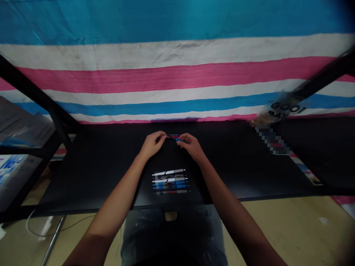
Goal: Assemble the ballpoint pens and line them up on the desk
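Observation:
At the far middle of the black table, my left hand [154,143] and my right hand [192,145] face each other over a small group of pens [173,135]. My left thumb and forefinger close on the left end of the pens. The fingers of my right hand are bent around a blue pen [178,139] at the other end; its grip partly hides it. Dark and pink pen parts show between the hands. Nearer to me, several white, blue and dark pens [169,181] lie side by side, tips to the right.
The black table [108,166] has a striped cloth [177,79] hanging behind it. Black frame posts [59,123] stand at the sides. To the right are a clear printed bag [281,111] and a pixelated item [273,140]. Printed packages [16,173] sit at the left.

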The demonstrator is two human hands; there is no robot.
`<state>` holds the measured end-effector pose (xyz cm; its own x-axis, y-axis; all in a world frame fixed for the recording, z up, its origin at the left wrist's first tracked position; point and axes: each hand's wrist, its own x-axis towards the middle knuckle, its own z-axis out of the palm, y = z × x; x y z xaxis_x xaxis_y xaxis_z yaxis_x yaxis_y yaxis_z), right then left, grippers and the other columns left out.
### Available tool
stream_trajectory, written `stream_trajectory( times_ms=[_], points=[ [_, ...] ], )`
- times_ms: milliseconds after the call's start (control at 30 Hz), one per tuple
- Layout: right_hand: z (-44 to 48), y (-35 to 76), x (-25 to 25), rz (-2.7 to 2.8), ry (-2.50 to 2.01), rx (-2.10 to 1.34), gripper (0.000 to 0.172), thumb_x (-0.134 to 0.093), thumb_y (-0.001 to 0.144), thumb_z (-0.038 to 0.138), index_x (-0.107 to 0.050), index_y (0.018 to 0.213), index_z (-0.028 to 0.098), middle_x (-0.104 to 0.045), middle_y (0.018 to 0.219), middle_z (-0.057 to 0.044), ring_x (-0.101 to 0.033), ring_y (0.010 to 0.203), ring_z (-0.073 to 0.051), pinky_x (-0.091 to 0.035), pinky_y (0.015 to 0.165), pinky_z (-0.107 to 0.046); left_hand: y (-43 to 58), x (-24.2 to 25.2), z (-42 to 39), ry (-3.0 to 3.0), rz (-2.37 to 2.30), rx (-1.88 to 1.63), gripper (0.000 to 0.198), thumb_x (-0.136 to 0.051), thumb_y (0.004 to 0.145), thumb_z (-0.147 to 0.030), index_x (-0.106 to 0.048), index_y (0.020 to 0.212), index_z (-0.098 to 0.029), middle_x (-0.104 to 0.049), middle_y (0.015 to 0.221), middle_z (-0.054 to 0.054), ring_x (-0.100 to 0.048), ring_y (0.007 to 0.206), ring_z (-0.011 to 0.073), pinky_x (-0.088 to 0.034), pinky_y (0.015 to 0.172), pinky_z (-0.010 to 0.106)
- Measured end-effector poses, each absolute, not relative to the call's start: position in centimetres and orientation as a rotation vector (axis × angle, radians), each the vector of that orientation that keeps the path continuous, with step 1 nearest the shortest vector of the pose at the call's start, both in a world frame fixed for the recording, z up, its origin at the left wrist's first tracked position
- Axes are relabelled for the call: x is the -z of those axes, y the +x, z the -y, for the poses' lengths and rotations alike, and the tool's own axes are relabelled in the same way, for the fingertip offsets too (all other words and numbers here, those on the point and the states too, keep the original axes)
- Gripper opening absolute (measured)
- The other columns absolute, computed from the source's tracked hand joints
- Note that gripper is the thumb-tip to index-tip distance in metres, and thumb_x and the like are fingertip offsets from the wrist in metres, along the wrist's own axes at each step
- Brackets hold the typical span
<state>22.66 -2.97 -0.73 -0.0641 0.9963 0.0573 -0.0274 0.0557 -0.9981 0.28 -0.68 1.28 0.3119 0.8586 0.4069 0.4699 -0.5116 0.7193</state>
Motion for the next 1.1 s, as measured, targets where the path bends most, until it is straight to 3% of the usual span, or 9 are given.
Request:
stream_trajectory(
  times_ms=[300,467,667,800,1100],
  points=[
    [3.2,22.8,0.4,1.275,-1.107,-1.225,0.033,-0.075,0.083,0.053,-0.07,0.085,0.02,-0.069,0.072,-0.002,-0.06,0.066,-0.016,-0.047,0.066,-0.031,0.2,-1.2,0.7,2.052,-1.126,-1.074,0.02,-0.061,0.096,-0.035,-0.072,0.099,-0.019,-0.072,0.086,0.003,-0.064,0.074,0.0169,-0.047,0.068,0.027],
    [2.9,22.9,1.0,1.171,-1.087,-1.266,0.035,-0.08,0.077,0.051,-0.07,0.091,0.021,-0.07,0.077,-0.002,-0.061,0.068,-0.015,-0.048,0.065,-0.03,0.3,-1.1,0.9,2.046,-1.152,-1.039,0.028,-0.067,0.09,-0.03,-0.067,0.116,-0.019,-0.064,0.076,-0.001,-0.06,0.068,0.0153,-0.047,0.068,0.027],
    [2.7,22.8,1.5,1.144,-1.083,-1.257,0.036,-0.083,0.073,0.045,-0.068,0.098,0.022,-0.072,0.09,-0.003,-0.066,0.079,-0.017,-0.049,0.069,-0.029,0.0,-0.8,0.4,2.032,-1.167,-1.054,0.024,-0.052,0.095,-0.021,-0.067,0.113,-0.017,-0.071,0.092,0.005,-0.064,0.077,0.0169,-0.047,0.072,0.028],
    [2.7,22.8,1.6,1.138,-1.079,-1.23,0.033,-0.083,0.074,0.042,-0.068,0.095,0.022,-0.073,0.089,-0.002,-0.065,0.078,-0.017,-0.048,0.068,-0.029,0.0,-0.7,0.3,1.986,-1.152,-1.041,0.026,-0.052,0.098,-0.027,-0.065,0.119,-0.018,-0.073,0.092,0.004,-0.067,0.083,0.0179,-0.048,0.076,0.029],
    [2.8,23.1,1.0,1.133,-1.08,-1.224,0.031,-0.072,0.084,0.051,-0.07,0.086,0.02,-0.07,0.075,-0.003,-0.061,0.066,-0.015,-0.047,0.065,-0.029,0.5,0.2,-0.3,1.611,-0.964,-1.088,0.026,-0.052,0.099,-0.041,-0.055,0.112,-0.018,-0.072,0.085,0.004,-0.06,0.058,0.0113,-0.046,0.058,0.024]
  ],
)
